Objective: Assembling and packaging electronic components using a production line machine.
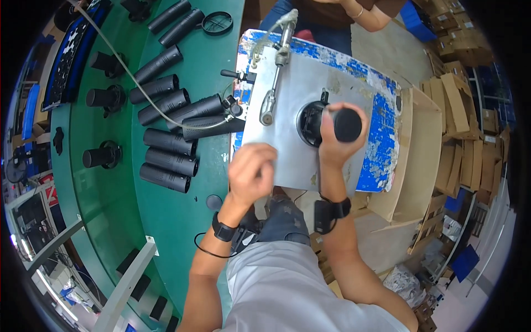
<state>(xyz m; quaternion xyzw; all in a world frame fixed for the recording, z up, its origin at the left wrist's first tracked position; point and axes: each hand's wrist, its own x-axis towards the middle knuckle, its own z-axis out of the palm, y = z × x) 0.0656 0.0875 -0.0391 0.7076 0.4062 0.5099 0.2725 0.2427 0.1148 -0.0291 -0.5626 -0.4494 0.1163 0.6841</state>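
Observation:
My right hand (336, 145) is wrapped round a black cylinder (348, 124) whose flat round end faces up. At the cylinder's left side is a black round flange (307, 124), against the bare metal plate (293, 166) of the worktop fixture. A metal air cylinder with a rod (275, 77) is mounted at the plate's far left. My left hand (251, 171) is curled into a loose fist at the plate's near left edge, slightly blurred. Whatever its fingers may hold is hidden.
Several black tubes (169, 141) lie on the green bench (207, 166) to the left, with a black ring (217, 23) beyond them. A pale hose (130, 72) crosses the bench. Cardboard boxes (428, 146) stand on the right. Another person's arm (368, 16) is at the far side.

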